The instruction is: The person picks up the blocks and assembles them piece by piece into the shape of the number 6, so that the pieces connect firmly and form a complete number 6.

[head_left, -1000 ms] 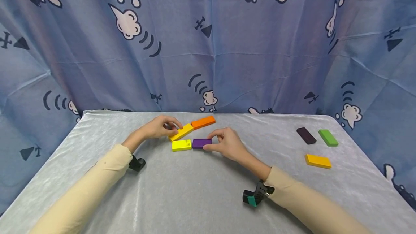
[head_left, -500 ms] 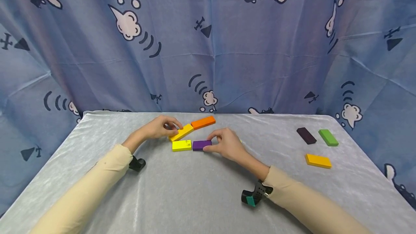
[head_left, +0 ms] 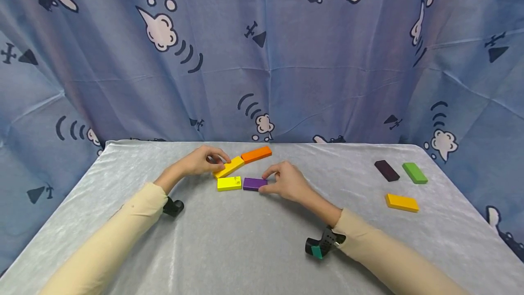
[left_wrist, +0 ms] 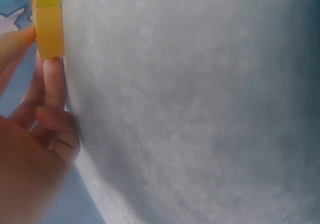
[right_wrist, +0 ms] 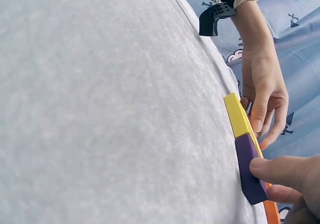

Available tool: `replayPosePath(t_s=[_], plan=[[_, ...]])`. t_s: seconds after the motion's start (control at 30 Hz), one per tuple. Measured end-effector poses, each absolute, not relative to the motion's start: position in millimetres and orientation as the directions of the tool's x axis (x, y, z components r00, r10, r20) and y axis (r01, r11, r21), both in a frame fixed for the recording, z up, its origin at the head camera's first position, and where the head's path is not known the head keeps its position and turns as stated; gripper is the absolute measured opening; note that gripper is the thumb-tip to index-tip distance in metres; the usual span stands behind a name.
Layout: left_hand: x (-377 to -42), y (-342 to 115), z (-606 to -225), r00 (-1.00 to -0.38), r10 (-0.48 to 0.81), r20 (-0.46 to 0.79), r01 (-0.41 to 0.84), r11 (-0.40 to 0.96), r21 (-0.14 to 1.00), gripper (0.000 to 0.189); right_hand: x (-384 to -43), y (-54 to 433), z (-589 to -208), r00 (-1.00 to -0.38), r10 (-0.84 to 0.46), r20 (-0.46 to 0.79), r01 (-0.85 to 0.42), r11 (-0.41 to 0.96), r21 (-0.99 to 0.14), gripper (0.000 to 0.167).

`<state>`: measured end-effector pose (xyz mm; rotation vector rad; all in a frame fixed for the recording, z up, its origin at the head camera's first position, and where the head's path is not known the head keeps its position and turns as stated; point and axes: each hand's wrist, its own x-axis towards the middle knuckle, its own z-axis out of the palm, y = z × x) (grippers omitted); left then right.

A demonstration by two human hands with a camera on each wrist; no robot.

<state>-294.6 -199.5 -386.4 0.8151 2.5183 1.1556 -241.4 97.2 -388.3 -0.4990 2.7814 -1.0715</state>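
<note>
In the head view my left hand (head_left: pixel 200 160) pinches the near-left end of an amber block (head_left: pixel 231 166) lying at a slant. An orange block (head_left: pixel 256 154) continues from its far end. In front lies a bright yellow block (head_left: pixel 229 184), with a purple block (head_left: pixel 254 184) just right of it across a thin gap. My right hand (head_left: pixel 288 182) holds the purple block's right end between thumb and index finger. The right wrist view shows the thumb overlapping the purple block (right_wrist: pixel 247 169). The left wrist view shows the amber block (left_wrist: pixel 50 32) between thumb and fingers.
On the right part of the grey cloth-covered table (head_left: pixel 245 249) lie a dark block (head_left: pixel 386 170), a green block (head_left: pixel 415 173) and a second amber block (head_left: pixel 402 203). A blue patterned curtain (head_left: pixel 286 81) hangs behind the table and down both sides.
My right thumb has slid slightly right along the purple block's front edge. The left hand and the blocks look nearly unmoved.
</note>
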Motion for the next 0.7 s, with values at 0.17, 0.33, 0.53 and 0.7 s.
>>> replayPosePath(t_s=[0.17,0.33,0.53,0.7], plan=[[-294.5,-199.5,-386.2,-0.810,0.587,0.007,0.387,0.524,0.759,0.022,-241.3,102.2,-388.0,-0.935,-0.356,0.009,-0.260,0.665,-0.700,0.034],[-293.5,-199.7,-385.4,-0.813,0.582,0.000,0.375,0.524,0.764,0.023,-241.2,103.2,-388.5,-0.930,-0.366,0.034,-0.288,0.668,-0.686,0.033],[-294.2,-199.3,-386.5,-0.812,0.583,0.003,0.377,0.522,0.765,0.023,-240.0,101.3,-388.8,-0.937,-0.348,0.037,-0.281,0.684,-0.673,0.028],[-295.3,-199.1,-387.7,-0.811,0.586,0.010,0.387,0.523,0.760,0.023,-239.9,100.4,-388.7,-0.940,-0.340,0.035,-0.274,0.689,-0.671,0.026]])
